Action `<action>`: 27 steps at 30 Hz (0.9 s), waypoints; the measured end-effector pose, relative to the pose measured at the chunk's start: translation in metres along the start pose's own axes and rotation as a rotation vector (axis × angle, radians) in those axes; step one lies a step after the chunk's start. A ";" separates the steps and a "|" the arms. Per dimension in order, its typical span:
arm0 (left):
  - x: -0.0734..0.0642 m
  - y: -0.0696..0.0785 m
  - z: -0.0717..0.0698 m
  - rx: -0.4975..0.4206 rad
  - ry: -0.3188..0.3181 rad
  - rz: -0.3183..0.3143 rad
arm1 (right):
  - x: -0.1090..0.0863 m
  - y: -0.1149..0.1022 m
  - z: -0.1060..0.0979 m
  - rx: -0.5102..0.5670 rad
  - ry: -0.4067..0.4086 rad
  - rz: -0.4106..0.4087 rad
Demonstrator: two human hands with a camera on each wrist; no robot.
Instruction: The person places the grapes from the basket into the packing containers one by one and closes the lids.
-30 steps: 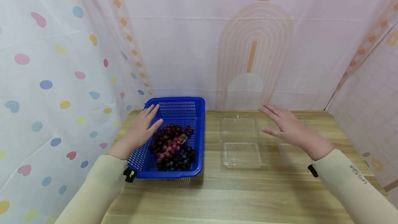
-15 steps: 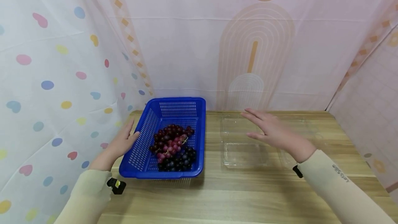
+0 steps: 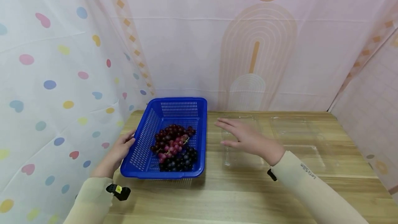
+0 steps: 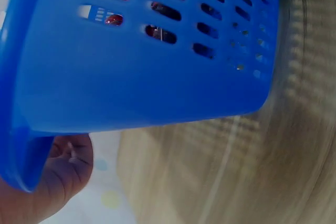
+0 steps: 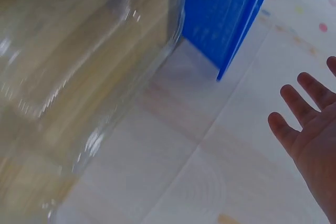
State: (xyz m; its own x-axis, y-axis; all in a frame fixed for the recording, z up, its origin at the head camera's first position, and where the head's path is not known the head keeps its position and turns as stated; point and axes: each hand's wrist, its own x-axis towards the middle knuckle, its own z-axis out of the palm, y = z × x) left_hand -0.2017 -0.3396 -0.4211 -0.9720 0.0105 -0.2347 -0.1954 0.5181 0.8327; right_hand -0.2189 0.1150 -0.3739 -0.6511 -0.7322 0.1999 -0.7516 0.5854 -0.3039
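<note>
Head | left hand (image 3: 119, 150) at basket (image 3: 163, 175) rim, grip unclear | right hand (image 3: 248, 141) spread above clear container (image 3: 240, 160), gap to basket

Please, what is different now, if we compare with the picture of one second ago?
The left hand moved left and is now at the left rim of the blue basket; whether it grips is unclear. The empty right hand also moved left, now overlapping the clear container beside the basket in the head view. Basket, grapes and container stayed in place.
</note>
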 end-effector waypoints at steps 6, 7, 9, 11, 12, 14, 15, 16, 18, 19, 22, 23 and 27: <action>0.000 -0.008 0.002 -0.105 0.039 -0.040 | 0.019 -0.015 0.019 0.062 -0.069 -0.007; 0.001 -0.009 0.002 -0.118 0.039 -0.042 | 0.021 -0.018 0.021 0.071 -0.079 -0.003; 0.002 -0.009 0.003 -0.135 0.041 -0.048 | 0.028 -0.023 0.025 0.096 -0.091 -0.005; 0.002 -0.009 0.003 -0.143 0.048 -0.052 | 0.034 -0.028 0.029 0.113 -0.106 -0.002; 0.002 -0.009 0.004 -0.143 0.051 -0.054 | 0.038 -0.030 0.031 0.123 -0.110 -0.007; 0.002 -0.009 0.004 -0.141 0.059 -0.054 | 0.046 -0.035 0.034 0.134 -0.121 -0.016; 0.002 -0.009 0.004 -0.141 0.063 -0.053 | 0.050 -0.037 0.035 0.134 -0.130 -0.015; 0.002 -0.009 0.005 -0.139 0.067 -0.051 | 0.054 -0.039 0.037 0.130 -0.140 -0.014; 0.002 -0.009 0.005 -0.136 0.075 -0.046 | 0.062 -0.042 0.040 0.124 -0.158 -0.014; 0.002 -0.009 0.006 -0.134 0.079 -0.044 | 0.066 -0.044 0.041 0.120 -0.168 -0.010; 0.002 -0.009 0.006 -0.128 0.089 -0.043 | 0.079 -0.050 0.045 0.119 -0.182 -0.005; 0.002 -0.009 0.007 -0.127 0.091 -0.044 | 0.083 -0.051 0.045 0.124 -0.183 -0.005; 0.002 -0.010 0.007 -0.128 0.100 -0.043 | 0.099 -0.059 0.047 0.132 -0.196 -0.003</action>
State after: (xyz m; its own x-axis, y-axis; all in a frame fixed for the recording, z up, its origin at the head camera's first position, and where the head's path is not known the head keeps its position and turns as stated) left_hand -0.2010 -0.3389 -0.4335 -0.9693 -0.0974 -0.2260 -0.2460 0.4028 0.8816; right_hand -0.2344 -0.0084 -0.3796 -0.6063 -0.7950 0.0197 -0.7245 0.5421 -0.4256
